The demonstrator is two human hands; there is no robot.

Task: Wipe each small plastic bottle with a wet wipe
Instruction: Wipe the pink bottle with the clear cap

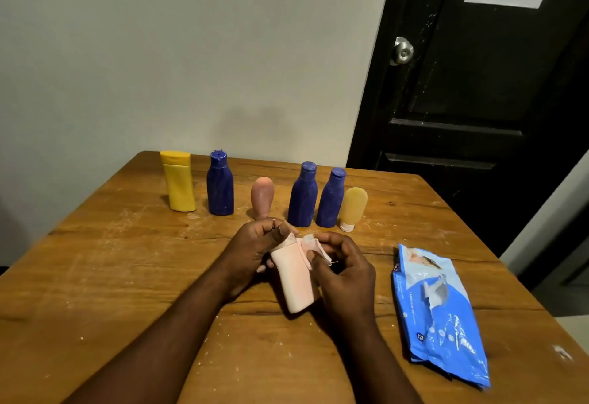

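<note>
Farthest left on the wooden table (95, 276), a yellow bottle (178, 182) stands at the start of a back row. Beside it comes the first blue bottle (220, 185), then a pink tube (262, 196) standing on its cap, a second blue bottle (302, 196), a third blue bottle (330, 199) and, touching or nearly touching it, an amber tube (352, 207) on a white cap.

In front of the row, the left hand (255, 247) has its fingers and thumb curled round the upper end of a pale pink bottle (294, 276). The bottle is tilted, with its base toward the person, and I cannot tell whether the base touches the table. The right hand (345, 271) pinches a crumpled wet wipe (314, 244) against the bottle's right side near the top.

Further right, apart from the hands, a blue wipes pack (439, 311) lies flat with its flap lifted. Behind it is a black door (478, 84) with a metal knob (403, 51).
</note>
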